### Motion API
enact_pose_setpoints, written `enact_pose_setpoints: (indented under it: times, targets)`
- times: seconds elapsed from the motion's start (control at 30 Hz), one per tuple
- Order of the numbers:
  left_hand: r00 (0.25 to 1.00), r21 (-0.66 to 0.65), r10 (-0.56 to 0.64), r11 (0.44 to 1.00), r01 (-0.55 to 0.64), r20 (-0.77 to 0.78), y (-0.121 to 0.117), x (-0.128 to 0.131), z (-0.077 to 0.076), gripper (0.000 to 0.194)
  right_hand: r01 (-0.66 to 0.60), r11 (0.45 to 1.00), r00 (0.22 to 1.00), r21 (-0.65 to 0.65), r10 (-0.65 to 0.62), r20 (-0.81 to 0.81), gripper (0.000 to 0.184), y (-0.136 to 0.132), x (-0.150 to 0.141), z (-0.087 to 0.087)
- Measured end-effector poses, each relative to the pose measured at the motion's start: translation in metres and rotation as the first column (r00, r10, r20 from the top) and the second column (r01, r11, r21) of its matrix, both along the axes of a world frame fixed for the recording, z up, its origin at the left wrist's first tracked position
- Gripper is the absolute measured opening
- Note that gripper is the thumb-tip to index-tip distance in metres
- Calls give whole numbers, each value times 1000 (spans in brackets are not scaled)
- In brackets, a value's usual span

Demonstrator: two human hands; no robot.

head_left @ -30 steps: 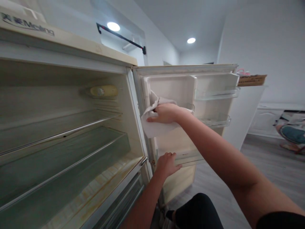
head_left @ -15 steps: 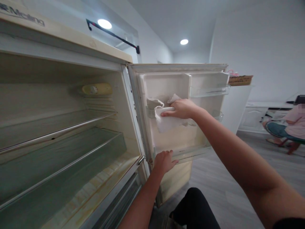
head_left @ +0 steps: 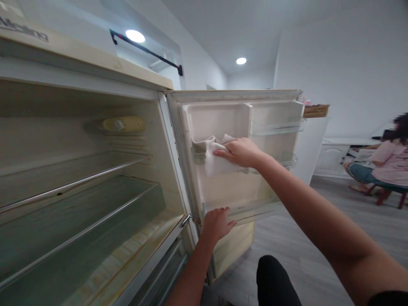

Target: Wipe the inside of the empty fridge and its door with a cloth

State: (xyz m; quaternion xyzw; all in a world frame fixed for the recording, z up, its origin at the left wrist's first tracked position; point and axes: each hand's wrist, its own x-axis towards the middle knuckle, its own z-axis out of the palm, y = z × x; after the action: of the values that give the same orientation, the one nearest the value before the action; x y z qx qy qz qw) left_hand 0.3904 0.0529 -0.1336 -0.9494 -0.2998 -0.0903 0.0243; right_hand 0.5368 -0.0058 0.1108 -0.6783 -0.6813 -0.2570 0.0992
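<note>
My right hand (head_left: 240,152) is flat on a white cloth (head_left: 214,158), fingers together, pressing it against the inner liner of the open fridge door (head_left: 236,187). Cloth sits at mid height on the door, left side near the hinge, bunched over the left end of the clear middle door shelf (head_left: 288,160). Part of the cloth hangs below my palm.

My left hand (head_left: 216,223) grips the bottom edge of the door, fingers curled over the lower rail, thumb side toward the hinge. Clamped on the door, nothing else in it.

Upper door shelf (head_left: 277,126) is clear plastic, right of the raised liner panel. Can't tell if anything is in either shelf.

Fridge cabinet (head_left: 79,178) fills the left of the view: wire-edged glass shelves, yellowish stains along the near bottom lip, a yellowed lamp cover (head_left: 123,124) on the far wall.

Far right: another person (head_left: 387,163) in a pink top sits low on a stool, well apart from me. A brown basket (head_left: 315,111) sits just behind the door's top right corner.
</note>
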Motion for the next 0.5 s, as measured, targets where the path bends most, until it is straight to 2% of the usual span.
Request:
enact_pose_setpoints:
  times: [0.1, 0.17, 0.23, 0.3, 0.4, 0.47, 0.5]
  targets:
    - [1000, -7, 4, 1000, -4, 10, 0, 1, 0, 47, 22, 1000, 998, 5, -22, -63, 79, 6, 1, 0]
    - [1000, -14, 7, 1000, -7, 15, 0, 2, 0, 47, 30, 999, 978, 40, -21, -209, 82, 11, 4, 4]
    - [1000, -21, 15, 1000, -14, 21, -1, 2, 0, 49, 13, 992, 928, 125, 35, -372, 84, 16, 7, 12]
    - [999, -30, 27, 999, -27, 28, -1, 3, 0, 50, -6, 962, 882, 273, 134, -452, 84, 20, 8, 24]
    - [998, -48, 44, 998, -43, 34, -1, 3, 1, 52, -54, 865, 881, 500, 277, -384, 80, 24, 0, 40]
    - [998, -61, 47, 997, -45, 33, -1, 2, 2, 52, -206, 842, 923, 499, 337, -188, 71, 29, -9, 47]
    - [998, -66, 46, 997, -44, 31, -1, 2, 2, 52, -302, 849, 933, 433, 357, -49, 64, 34, -15, 50]
